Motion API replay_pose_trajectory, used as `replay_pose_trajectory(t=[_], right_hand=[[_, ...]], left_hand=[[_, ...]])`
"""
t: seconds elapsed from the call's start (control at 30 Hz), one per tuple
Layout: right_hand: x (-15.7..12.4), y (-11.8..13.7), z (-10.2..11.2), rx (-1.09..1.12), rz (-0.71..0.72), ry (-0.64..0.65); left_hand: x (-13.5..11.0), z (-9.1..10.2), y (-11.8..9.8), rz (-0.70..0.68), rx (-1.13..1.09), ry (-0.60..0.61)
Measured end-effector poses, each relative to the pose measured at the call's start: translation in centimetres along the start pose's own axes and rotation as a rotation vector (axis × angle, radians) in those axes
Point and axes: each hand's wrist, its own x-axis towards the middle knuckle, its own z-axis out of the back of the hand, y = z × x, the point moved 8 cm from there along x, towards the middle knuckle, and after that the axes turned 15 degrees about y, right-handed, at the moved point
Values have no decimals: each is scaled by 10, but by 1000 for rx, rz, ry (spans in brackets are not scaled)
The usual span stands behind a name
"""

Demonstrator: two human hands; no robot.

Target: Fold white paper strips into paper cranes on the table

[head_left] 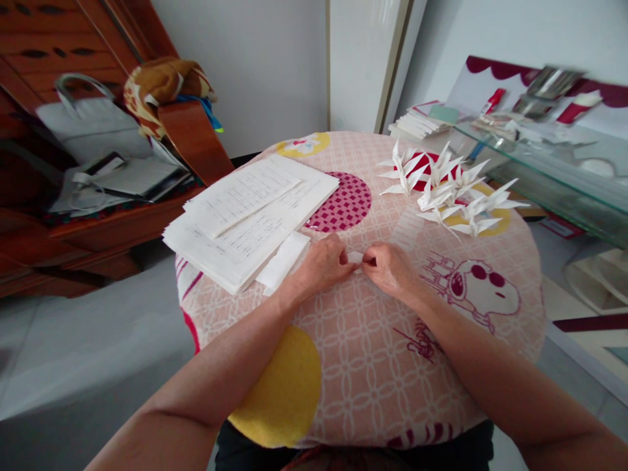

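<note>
A small folded piece of white paper (355, 259) lies between my hands at the middle of the round table. My left hand (330, 260) pinches its left side, the fingers closed. On its right side my right hand (385, 268) is closed too, fingertips pressed on the paper. The fingers hide part of its shape. Just left of my left hand lie white paper pieces (284, 258). Beyond them is a stack of written sheets (255, 209). Several folded white paper cranes (446, 186) stand in a group at the back right.
A pink patterned cloth (353, 366) covers the table. Right of it stands a glass shelf (549, 186) with a red-and-white tube (579, 108) and other items. To the left, a wooden bench (191, 144) holds a grey bag (98, 124) and a laptop-like device (140, 178).
</note>
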Motion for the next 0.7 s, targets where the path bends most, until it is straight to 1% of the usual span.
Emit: replay_pose_trajectory(t=[0.1, 0.27, 0.47, 0.6, 0.7], right_hand=[[1, 0, 1, 38, -13, 30], [2, -3, 4, 142, -58, 74], [3, -6, 7, 198, -33, 56], [3, -10, 7, 233, -14, 45], [0, -16, 10, 249, -23, 7]], left_hand=[[1, 1, 1, 2, -9, -41], [7, -1, 5, 4, -80, 14], [10, 0, 10, -20, -151, 73], [9, 1, 13, -61, -174, 65], [9, 1, 16, -103, -188, 77]])
